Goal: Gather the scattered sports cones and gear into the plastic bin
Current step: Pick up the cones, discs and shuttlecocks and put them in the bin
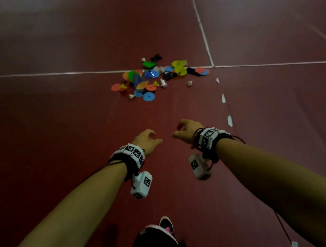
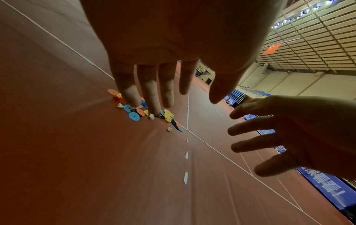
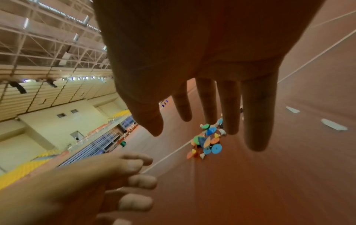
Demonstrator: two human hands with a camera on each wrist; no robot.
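Your left hand (image 1: 147,140) and right hand (image 1: 187,129) hang empty, fingers loosely spread, side by side above the red floor (image 1: 58,135). The cone pile (image 1: 153,77) lies well ahead of both, straddling the white line (image 1: 51,74). No bin in view.

My bare forearms carry black wrist straps (image 1: 122,164) set with white marker-printed blocks (image 1: 134,152); white camera pods (image 1: 141,185) hang beneath, thin black cables (image 1: 280,223) trailing. Black-and-pink shoe (image 1: 166,225).
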